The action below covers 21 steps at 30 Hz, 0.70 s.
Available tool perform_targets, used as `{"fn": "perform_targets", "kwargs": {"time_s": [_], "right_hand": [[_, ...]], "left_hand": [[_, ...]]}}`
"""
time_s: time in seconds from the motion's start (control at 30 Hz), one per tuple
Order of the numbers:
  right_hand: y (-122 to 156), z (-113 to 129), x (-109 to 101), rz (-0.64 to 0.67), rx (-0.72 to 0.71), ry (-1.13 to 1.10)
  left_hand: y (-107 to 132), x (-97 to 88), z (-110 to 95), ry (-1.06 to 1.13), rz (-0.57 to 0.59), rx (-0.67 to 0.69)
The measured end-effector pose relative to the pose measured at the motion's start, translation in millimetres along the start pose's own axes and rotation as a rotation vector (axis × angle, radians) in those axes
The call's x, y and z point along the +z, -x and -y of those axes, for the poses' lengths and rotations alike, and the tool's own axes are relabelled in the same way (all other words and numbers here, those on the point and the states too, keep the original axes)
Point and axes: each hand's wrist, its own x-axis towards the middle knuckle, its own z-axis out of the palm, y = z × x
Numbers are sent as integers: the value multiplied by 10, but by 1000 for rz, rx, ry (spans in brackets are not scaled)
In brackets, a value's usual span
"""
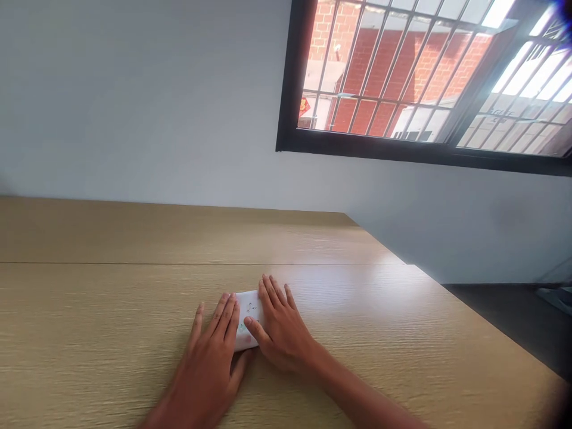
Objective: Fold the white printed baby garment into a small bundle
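Note:
A small white packet (248, 319) with little printed marks and a pinkish spot lies on the wooden table (111, 333). My left hand (212, 351) rests along its left side, fingers stretched forward and the thumb by its near edge. On the right side, my right hand (281, 328) lies with straight fingers over the edge and its thumb across the printed face. Both hands are open and touch the packet without wrapping round it. The packet's left and right edges are partly hidden under the fingers.
A thin seam (134, 263) crosses the table from side to side. The table's right edge (491, 325) slants toward me, with dark floor (504, 304) beyond. Behind stand a pale wall (147, 107) and a barred window (379, 71).

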Motion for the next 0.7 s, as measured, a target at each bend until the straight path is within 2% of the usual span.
{"fn": "perform_targets", "kwargs": {"time_s": [0.1,0.2,0.33,0.43,0.7], "right_hand": [[-25,-45,43,-14,67,6],[-17,-39,70,-62,95,23],[29,32,55,-160,-14,111],[37,37,42,-156,-63,123],[-74,-134,87,-128,137,77]], "left_hand": [[2,4,18,-12,-6,-29],[-9,-31,3,6,19,7],[-25,-123,-42,56,82,85],[-24,-153,-65,82,101,76],[-7,-69,-70,83,100,29]]}}
